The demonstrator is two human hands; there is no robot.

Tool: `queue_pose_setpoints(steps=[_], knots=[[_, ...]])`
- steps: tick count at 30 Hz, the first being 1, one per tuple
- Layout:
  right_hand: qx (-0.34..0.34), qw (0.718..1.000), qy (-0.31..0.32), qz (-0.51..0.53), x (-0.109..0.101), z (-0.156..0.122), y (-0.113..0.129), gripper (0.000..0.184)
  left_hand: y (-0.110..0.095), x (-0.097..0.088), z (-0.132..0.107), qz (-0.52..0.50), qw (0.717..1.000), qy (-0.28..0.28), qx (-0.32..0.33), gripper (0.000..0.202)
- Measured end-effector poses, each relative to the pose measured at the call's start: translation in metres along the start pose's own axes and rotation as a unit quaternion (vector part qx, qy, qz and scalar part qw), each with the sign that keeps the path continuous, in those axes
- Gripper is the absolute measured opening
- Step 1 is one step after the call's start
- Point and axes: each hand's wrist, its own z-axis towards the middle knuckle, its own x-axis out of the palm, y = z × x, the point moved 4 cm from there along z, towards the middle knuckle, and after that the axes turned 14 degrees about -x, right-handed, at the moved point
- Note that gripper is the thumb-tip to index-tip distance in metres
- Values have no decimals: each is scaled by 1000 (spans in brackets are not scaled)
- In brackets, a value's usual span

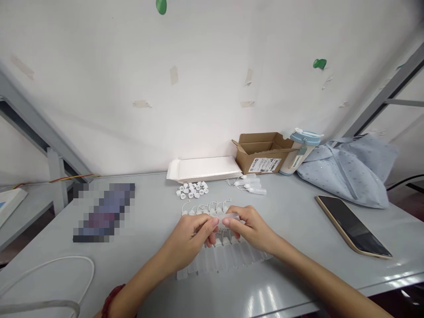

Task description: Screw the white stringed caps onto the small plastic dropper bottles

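Note:
Both hands meet over the middle of the table around a small translucent plastic bottle [234, 216] held sideways. My right hand [249, 226] is closed round its body. My left hand [198, 229] pinches at its left end; the fingers hide whether a cap is there. Below the hands lies a row of similar translucent bottles [225, 259], side by side. Just behind the hands, white caps with thin looped strings [212, 206] show from another row, partly covered by the fingers. Farther back is a loose cluster of small white caps [192, 190].
Several capped bottles [256, 191] lie before an open cardboard box [265, 152]. A white padded packet [207, 168] leans by the wall. A blue-lidded cup [300, 152], a blue cloth bag [344, 172] and a phone [353, 225] are right; a pixelated object [106, 214] and white cable [89, 265] left.

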Motion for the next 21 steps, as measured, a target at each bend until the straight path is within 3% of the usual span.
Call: queue_pose_setpoints(steps=[3, 6, 9, 14, 17, 19, 21], knots=[[-13, 999, -3, -34, 1, 1, 0, 41, 1, -1, 0, -17, 1000, 6, -13, 39], [-7, 1000, -10, 13, 3, 0, -2, 44, -1, -2, -1, 21, 999, -39, 17, 40], [12, 995, -5, 104, 7, -1, -6, 45, -5, -2, -3, 100, 986, -100, 93, 36], [34, 973, 18, 226, 12, -1, -8, 44, -8, -2, -7, 193, 940, -165, 226, 29], [25, 989, 10, 142, 4, 4, -10, 44, -5, -16, 0, 201, 947, -160, 193, 25], [10, 999, -32, 5, -12, 8, -17, 44, 5, -32, 10, 228, 952, -160, 125, 28], [-15, 981, -101, -166, -37, 10, -28, 42, 19, -54, 19, 265, 941, -207, 51, 37]])
